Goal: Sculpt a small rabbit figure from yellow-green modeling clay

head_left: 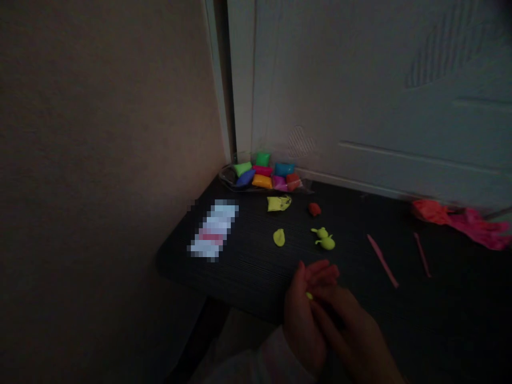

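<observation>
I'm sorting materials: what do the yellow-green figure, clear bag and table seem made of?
Figure: probably soft modeling clay, matte, judging by its smooth, rounded lumps.
Bag: thin plastic, glossy, since colored packs show through it.
Table: perhaps wood or wood-look laminate, dark and dull, with fine grain lines.

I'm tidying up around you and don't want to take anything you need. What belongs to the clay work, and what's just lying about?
Likely in the work:
- small yellow piece at the hands
- yellow figure
- flat yellow piece
- yellow packet
- perhaps the two pink tools

Seemingly just lying about:
- bagged colored packets
- red lump
- pixelated sheet
- pink-orange bundle
</observation>
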Available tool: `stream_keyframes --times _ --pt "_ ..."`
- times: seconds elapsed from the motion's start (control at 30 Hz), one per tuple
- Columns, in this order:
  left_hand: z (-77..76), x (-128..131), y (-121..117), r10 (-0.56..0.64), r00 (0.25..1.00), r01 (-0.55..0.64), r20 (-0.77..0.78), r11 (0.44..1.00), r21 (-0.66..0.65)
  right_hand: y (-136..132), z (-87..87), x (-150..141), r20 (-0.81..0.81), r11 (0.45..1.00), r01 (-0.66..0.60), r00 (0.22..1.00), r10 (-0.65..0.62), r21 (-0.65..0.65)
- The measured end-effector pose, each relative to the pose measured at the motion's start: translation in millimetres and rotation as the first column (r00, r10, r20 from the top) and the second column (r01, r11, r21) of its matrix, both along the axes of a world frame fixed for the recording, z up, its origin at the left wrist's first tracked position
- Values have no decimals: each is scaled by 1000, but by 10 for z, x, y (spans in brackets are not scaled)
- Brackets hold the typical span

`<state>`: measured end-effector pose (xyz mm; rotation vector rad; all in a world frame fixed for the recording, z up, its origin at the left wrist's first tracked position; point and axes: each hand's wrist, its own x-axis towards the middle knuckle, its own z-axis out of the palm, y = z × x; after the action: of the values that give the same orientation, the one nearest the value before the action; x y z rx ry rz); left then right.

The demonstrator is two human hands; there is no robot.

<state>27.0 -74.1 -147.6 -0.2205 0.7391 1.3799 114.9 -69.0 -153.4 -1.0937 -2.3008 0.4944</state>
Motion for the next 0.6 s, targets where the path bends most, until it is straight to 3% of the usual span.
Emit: stream_keyframes --times 0.1,0.2,0.27,0.33,0.4,0.47,0.53,0.6 --pt "-28 44 -43 30 995 -25 -98 998 57 57 -16 115 -10 989 55 998 -57 -140" --pt "-44 15 -78 126 948 -80 -294 983 163 214 -61 256 -4 965 213 976 -216 -153" --pt "-39 -50 -122 123 880 -24 -458 976 218 317 -105 323 34 954 282 959 -280 -106" --pt "-36 -173 -205 75 767 82 -637 974 213 379 -145 358 71 954 292 955 -288 -71" --pt "-74 -379 -355 35 589 163 -807 973 161 394 -170 373 82 957 282 958 -276 -66" --pt "-190 -667 -605 45 337 224 -941 966 126 376 -179 384 63 960 272 961 -268 -72" --pt "-375 -984 -974 66 50 221 -997 972 75 348 -178 400 33 962 266 964 -264 -69" --pt "-557 -1240 -1431 62 -204 138 -977 990 34 326 -171 418 20 962 265 964 -265 -66"
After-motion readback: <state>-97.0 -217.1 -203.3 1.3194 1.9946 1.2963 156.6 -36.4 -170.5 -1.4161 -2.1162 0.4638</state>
